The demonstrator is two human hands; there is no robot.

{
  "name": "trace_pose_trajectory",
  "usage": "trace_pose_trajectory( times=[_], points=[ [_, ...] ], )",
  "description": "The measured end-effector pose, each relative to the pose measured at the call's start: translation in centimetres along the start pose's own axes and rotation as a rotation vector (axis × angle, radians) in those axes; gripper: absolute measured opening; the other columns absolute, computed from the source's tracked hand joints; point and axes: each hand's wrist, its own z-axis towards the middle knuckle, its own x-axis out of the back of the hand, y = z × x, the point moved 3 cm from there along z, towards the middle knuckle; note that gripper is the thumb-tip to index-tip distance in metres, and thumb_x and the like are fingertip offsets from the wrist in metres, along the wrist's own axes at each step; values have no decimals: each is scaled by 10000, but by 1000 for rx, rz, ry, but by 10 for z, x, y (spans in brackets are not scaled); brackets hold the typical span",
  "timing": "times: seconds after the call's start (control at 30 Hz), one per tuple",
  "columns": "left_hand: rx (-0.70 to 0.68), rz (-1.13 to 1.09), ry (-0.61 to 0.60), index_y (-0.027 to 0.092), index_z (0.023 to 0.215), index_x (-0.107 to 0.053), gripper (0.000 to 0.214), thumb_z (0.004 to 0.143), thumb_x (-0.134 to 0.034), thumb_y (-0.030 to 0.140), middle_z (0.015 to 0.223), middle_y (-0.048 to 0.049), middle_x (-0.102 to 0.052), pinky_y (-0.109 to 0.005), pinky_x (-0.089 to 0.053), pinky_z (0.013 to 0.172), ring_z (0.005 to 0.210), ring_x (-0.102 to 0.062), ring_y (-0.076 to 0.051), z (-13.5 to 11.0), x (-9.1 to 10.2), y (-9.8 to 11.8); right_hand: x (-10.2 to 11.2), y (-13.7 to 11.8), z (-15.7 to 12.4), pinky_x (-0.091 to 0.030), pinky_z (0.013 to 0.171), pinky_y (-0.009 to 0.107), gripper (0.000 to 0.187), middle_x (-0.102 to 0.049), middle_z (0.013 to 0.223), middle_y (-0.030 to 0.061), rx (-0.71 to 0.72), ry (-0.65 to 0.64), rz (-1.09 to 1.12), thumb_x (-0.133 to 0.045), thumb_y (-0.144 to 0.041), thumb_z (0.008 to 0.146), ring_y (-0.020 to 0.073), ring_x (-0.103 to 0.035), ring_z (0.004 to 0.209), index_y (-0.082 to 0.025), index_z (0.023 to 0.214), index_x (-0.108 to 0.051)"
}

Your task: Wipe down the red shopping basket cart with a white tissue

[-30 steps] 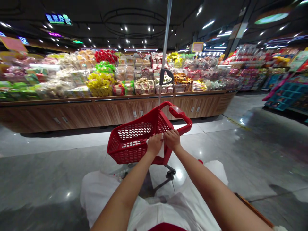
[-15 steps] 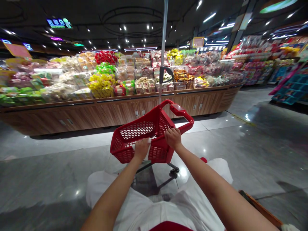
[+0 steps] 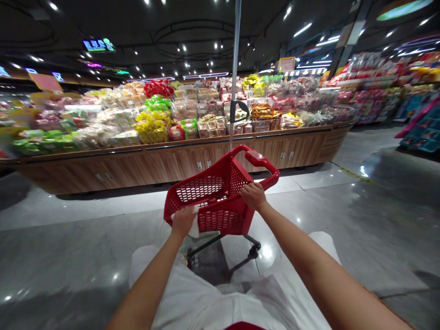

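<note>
A red plastic shopping cart (image 3: pixel 220 221) stands before me, its handle toward the right and a grey pole rising from it. My left hand (image 3: pixel 183 221) is closed over a white cloth (image 3: pixel 194 224) and presses it on the cart's near rim at the front left. Part of the cloth hangs down outside the basket wall. My right hand (image 3: pixel 253 196) grips the near rim at the rear corner, beside the red handle (image 3: pixel 271 179). Slots pierce the basket walls. Whether the white piece is cloth or paper is hard to tell.
A long wood-panelled display counter (image 3: pixel 178 162) piled with packaged snacks (image 3: pixel 153 126) runs behind the cart. More stocked shelves (image 3: pixel 371 101) stand at the right. Glossy grey floor tiles (image 3: pixel 103 233) lie around the cart, and its wheels (image 3: pixel 253 250) show below.
My left hand has slid the white cloth leftward along the near rim, toward the cart's front end. My right hand keeps its hold at the rear corner. The view has shifted slightly.
</note>
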Motion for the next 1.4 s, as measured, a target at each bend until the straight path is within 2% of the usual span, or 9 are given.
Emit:
trace_pose_trajectory(
  times=[0.07, 0.17, 0.4, 0.53, 0.83, 1.03, 1.23, 1.33, 1.4],
  points=[
    [32, 31, -35, 177, 1159, -569, 292, 915, -457, 291, 1047, -116, -666, -362, -480, 818, 966, -631, -244, -14, -1, -30, -2, 9, 4, -248, 819, 335, 276, -634, 798, 35, -34, -24, 10, -409, -278, 953, 181, -483, 801, -203, 782, -611],
    [50, 49, -83, 168, 1167, -561, 293, 916, -450, 270, 1071, -110, -663, -345, -481, 818, 981, -632, -234, -16, -3, -28, -6, 13, 12, -247, 911, 355, 262, -646, 844, 58, -100, -94, 8, -408, -233, 943, 201, -502, 868, -194, 802, -625],
    [49, -3, -54, 136, 1147, -565, 291, 946, -379, 234, 1010, -128, -664, -375, -479, 809, 950, -632, -247, 25, -2, 85, -36, -82, 19, -278, 1015, 356, 221, -644, 965, 75, 109, -325, 266, -451, -154, 893, 198, -535, 954, -173, 1009, -638],
    [-101, -40, -44, 140, 1149, -549, 290, 954, -341, 191, 968, -116, -658, -351, -485, 775, 885, -632, -220, 23, -4, 108, -42, -87, 8, -294, 1029, 367, 220, -626, 1006, 101, 69, -322, 332, -481, -254, 903, 211, -523, 1005, -130, 1000, -633],
    [-522, -158, 18, 203, 1338, -425, 425, 915, -456, 174, 1160, -99, -625, -384, -460, 931, 1066, -576, -219, -48, -25, 63, -42, -14, -4, -331, 974, 346, 318, -641, 971, 59, 25, -422, 330, -367, -297, 979, 172, -537, 956, -165, 971, -656],
    [-603, -198, -3, 208, 1167, -559, 296, 881, -516, 146, 1097, -62, -653, -420, -418, 993, 1049, -582, -197, -20, -24, 19, -39, -24, -8, -268, 1040, 405, 335, -650, 955, 87, -121, -414, 214, -387, -293, 965, 202, -522, 1006, -158, 900, -687],
    [-620, -213, -125, 165, 1060, -579, 289, 874, -565, 386, 989, -88, -662, -364, -482, 816, 927, -611, -215, -8, -22, 87, -28, -95, -28, -127, 1109, 505, 320, -687, 870, 75, -114, -384, 304, -421, -275, 933, 236, -542, 990, -199, 821, -710],
    [-653, -241, -111, 162, 1081, -561, 320, 888, -534, 415, 980, -96, -665, -358, -483, 792, 916, -614, -225, -17, -22, 123, -23, -98, -45, -136, 1114, 492, 307, -685, 821, 74, -190, -352, 317, -432, -223, 909, 231, -555, 944, -192, 757, -697],
    [-691, -231, -113, 182, 1090, -560, 272, 888, -544, 364, 973, -82, -669, -351, -483, 774, 904, -618, -223, -19, -22, 125, -18, -87, -56, -155, 1114, 464, 310, -668, 760, 47, -144, -348, 377, -439, -211, 901, 204, -564, 895, -196, 695, -670]
  ],
)
